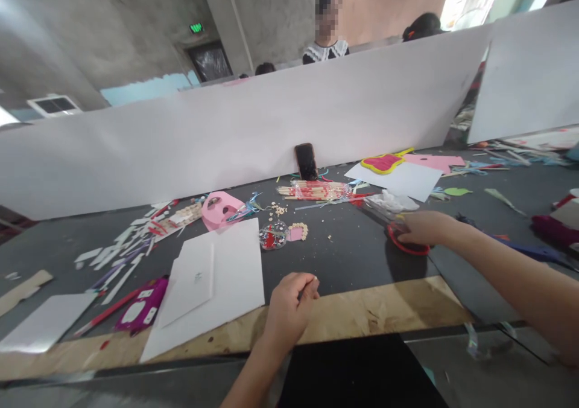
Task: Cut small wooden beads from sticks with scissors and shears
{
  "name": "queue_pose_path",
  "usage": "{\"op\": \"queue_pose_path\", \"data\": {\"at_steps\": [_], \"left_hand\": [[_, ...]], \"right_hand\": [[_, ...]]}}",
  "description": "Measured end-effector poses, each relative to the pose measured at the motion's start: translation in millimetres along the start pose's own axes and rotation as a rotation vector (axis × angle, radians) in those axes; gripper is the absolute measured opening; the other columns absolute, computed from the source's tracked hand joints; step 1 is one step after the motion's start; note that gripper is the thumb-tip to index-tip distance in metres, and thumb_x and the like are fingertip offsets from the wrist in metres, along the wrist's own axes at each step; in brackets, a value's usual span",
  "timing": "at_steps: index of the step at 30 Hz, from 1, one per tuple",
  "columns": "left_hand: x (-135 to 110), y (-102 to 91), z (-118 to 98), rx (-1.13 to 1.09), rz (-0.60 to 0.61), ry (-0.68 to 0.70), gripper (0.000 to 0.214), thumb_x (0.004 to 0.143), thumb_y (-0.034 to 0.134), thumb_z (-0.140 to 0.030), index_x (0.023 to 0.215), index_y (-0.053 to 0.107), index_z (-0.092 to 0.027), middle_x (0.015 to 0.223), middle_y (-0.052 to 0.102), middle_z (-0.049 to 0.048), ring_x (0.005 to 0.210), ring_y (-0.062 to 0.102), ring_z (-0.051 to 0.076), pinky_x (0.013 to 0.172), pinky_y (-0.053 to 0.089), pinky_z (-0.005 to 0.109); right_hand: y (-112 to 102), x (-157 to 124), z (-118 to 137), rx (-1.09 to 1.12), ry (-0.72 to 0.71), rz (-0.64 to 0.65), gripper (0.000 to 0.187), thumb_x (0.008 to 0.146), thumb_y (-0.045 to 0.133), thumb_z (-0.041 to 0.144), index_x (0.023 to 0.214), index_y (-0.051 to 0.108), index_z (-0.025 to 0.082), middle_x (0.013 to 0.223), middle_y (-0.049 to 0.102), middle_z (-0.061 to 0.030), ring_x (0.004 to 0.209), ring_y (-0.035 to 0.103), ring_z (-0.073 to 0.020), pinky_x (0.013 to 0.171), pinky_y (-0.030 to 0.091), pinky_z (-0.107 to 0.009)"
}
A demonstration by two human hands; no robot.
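Over the front edge of the table, my left hand (293, 302) is closed, thumb and fingers curled together. Anything within it is too small or hidden to make out. Out to the right, my right hand (420, 228) grips the rim of a round, red-rimmed object (414, 250), with a dark shadow on the table below it. Close to that hand is a crumpled clear plastic bag with white material (391, 201). Ahead of my left hand lie a small pink piece edged with beige bits (296, 233) and a round clear piece with red and silver bits (272, 237).
White sheets (239, 263) and a purple case (143, 304) lie at left, near a pink cut-out (221, 210) and scattered strips. A phone (306, 160) leans on the white partition (217, 136). Wrapped sticks (316, 190) lie before it. A person (326, 49) is beyond the partition.
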State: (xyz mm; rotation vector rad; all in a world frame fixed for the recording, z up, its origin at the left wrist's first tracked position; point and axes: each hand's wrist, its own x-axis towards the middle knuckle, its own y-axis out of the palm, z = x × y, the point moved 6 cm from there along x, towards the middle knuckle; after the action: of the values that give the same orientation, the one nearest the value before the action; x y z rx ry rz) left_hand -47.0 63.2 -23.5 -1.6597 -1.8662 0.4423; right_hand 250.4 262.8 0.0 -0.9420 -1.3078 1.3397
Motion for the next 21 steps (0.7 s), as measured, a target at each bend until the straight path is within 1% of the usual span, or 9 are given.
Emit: {"op": "queue_pose_path", "data": {"at_steps": [2,4,7,9,11,14,17,19,21], "left_hand": [[-5.4,1.8,6.8,-0.005,-0.025,-0.009,0.026,0.092,0.045,-0.031,0.079,0.064,-0.019,0.072,0.065,0.0016,0.073,0.061,0.016,0.068,0.045,0.026],[-12.2,4.6,16.4,-0.055,-0.066,-0.061,0.027,0.093,0.044,-0.033,0.081,0.064,-0.019,0.074,0.063,0.0022,0.072,0.061,0.015,0.067,0.046,0.026],[-21.1,10.6,26.0,-0.123,-0.115,-0.099,0.028,0.093,0.044,-0.034,0.082,0.064,-0.018,0.075,0.062,0.0027,0.070,0.060,0.015,0.065,0.047,0.025],[-23.9,14.4,26.8,-0.127,-0.109,-0.076,0.027,0.092,0.045,-0.033,0.081,0.063,-0.018,0.075,0.062,0.0031,0.071,0.060,0.015,0.065,0.046,0.025],[-24.3,15.7,25.9,-0.120,-0.092,-0.053,0.025,0.092,0.046,-0.031,0.079,0.063,-0.018,0.076,0.062,0.0033,0.071,0.060,0.015,0.065,0.046,0.025],[-22.8,12.6,26.2,-0.131,-0.090,-0.066,0.024,0.092,0.046,-0.029,0.077,0.062,-0.018,0.074,0.061,0.0027,0.070,0.059,0.015,0.064,0.044,0.025],[-21.5,10.2,25.9,-0.139,-0.079,-0.070,0.024,0.091,0.046,-0.028,0.076,0.062,-0.018,0.072,0.061,0.0023,0.068,0.058,0.015,0.063,0.043,0.025],[-21.5,9.5,25.8,-0.143,-0.073,-0.070,0.025,0.091,0.046,-0.027,0.075,0.062,-0.018,0.071,0.060,0.0022,0.069,0.058,0.015,0.063,0.042,0.025],[-21.8,9.1,26.1,-0.157,-0.074,-0.077,0.025,0.092,0.045,-0.027,0.076,0.062,-0.018,0.071,0.061,0.0022,0.069,0.058,0.015,0.064,0.043,0.025]], "right_hand": [[-1.5,4.7,4.6,-0.028,0.000,0.102,0.031,0.091,0.057,0.034,0.117,0.057,0.018,0.117,0.059,-0.0080,0.096,0.061,-0.0194,0.080,0.052,-0.039],[-5.4,7.0,18.2,-0.047,-0.032,0.162,0.031,0.091,0.057,0.034,0.117,0.057,0.017,0.117,0.059,-0.0083,0.097,0.061,-0.0197,0.081,0.052,-0.040],[-6.9,8.2,58.9,-0.024,-0.179,0.176,0.028,0.092,0.055,0.034,0.115,0.058,0.019,0.118,0.059,-0.0076,0.099,0.060,-0.0198,0.083,0.051,-0.041],[1.2,9.1,92.9,0.027,-0.310,0.180,0.028,0.092,0.055,0.034,0.115,0.058,0.019,0.119,0.059,-0.0075,0.100,0.060,-0.0200,0.085,0.050,-0.042],[15.9,13.1,123.1,0.076,-0.402,0.189,0.028,0.092,0.055,0.033,0.116,0.058,0.019,0.119,0.059,-0.0075,0.099,0.060,-0.0197,0.085,0.051,-0.042],[41.0,26.3,154.5,0.128,-0.449,0.191,0.028,0.092,0.055,0.033,0.116,0.058,0.019,0.119,0.059,-0.0076,0.099,0.060,-0.0195,0.084,0.051,-0.041],[58.9,40.6,170.6,0.149,-0.434,0.195,0.028,0.092,0.055,0.033,0.116,0.058,0.019,0.119,0.059,-0.0076,0.098,0.060,-0.0192,0.083,0.052,-0.040],[63.3,45.4,174.7,0.151,-0.414,0.194,0.028,0.092,0.055,0.034,0.116,0.057,0.019,0.118,0.059,-0.0076,0.097,0.060,-0.0192,0.083,0.052,-0.040],[62.6,44.4,175.2,0.155,-0.407,0.196,0.029,0.092,0.055,0.034,0.116,0.057,0.019,0.119,0.059,-0.0076,0.098,0.060,-0.0193,0.083,0.051,-0.040]]}}
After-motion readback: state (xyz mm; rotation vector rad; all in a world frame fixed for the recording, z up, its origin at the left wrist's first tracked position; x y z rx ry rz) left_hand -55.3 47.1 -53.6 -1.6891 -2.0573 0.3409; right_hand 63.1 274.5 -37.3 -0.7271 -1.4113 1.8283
